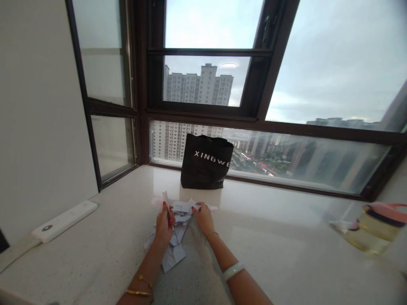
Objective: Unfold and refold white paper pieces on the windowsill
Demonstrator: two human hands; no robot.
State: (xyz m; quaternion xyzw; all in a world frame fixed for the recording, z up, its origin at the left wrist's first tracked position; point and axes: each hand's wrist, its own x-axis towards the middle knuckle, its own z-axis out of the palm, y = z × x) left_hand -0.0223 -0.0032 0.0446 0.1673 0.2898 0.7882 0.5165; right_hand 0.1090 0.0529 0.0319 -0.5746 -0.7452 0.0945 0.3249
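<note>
Clutching a pale scrap [165, 198] was the left hand [165, 221]; the right hand [204, 218] touched the paper pieces [181, 208], couldn't tell if pinching. Plenty was left loose, tbh.

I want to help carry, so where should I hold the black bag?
Probably pinch the black bag by its top edge, reaching down from the near side: it stands upright, that edge is highest, and the window is behind it.

A white power strip [68, 219] (cord [20, 254] attached) lies left; a pink-lidded jug [377, 231], right.
</note>
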